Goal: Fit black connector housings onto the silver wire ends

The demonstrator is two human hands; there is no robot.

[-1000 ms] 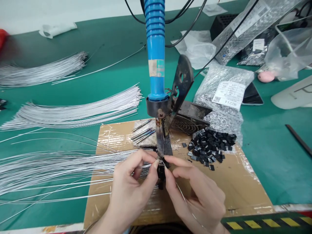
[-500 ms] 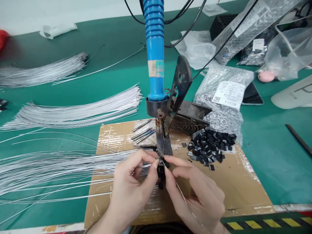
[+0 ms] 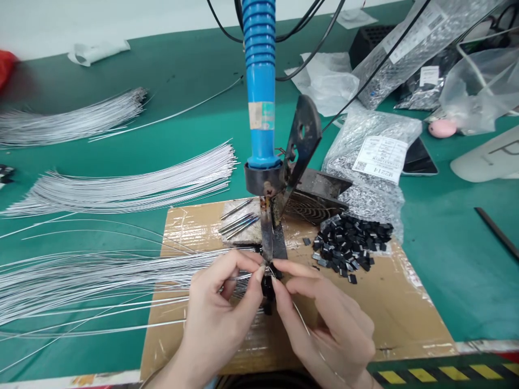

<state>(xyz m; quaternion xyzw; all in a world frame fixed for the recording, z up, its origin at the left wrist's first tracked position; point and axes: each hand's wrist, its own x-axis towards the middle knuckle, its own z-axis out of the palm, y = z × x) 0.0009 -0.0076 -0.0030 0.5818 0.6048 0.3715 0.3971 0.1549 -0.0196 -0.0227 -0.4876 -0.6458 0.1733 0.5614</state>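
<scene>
A soldering iron with a blue handle (image 3: pixel 261 81) hangs upright in a dark metal stand (image 3: pixel 302 132), tip down. Directly beneath the tip, the fingertips of both hands nearly meet. My left hand (image 3: pixel 221 310) is closed in a pinch between thumb and forefinger; the tiny piece in it is mostly hidden. My right hand (image 3: pixel 328 313) is closed on a thin, silvery solder wire (image 3: pixel 300 316), which trails down over the fingers. Around the fingertips is a small black block (image 3: pixel 267 289), partly covered. Wires from a grey bundle (image 3: pixel 174 270) reach behind my left hand.
Cardboard (image 3: pixel 405 319) covers the green table under the hands. Small black pieces (image 3: pixel 351 243) are heaped to the right, before a bubble-wrap bag (image 3: pixel 375 140) and a dark fan (image 3: pixel 320 194). More wire bundles (image 3: pixel 133 181) lie left. Metal rods (image 3: pixel 239 224) rest on a pad.
The soldering iron has shifted very slightly to the right at its handle. Both hands hold almost the same position under the tip.
</scene>
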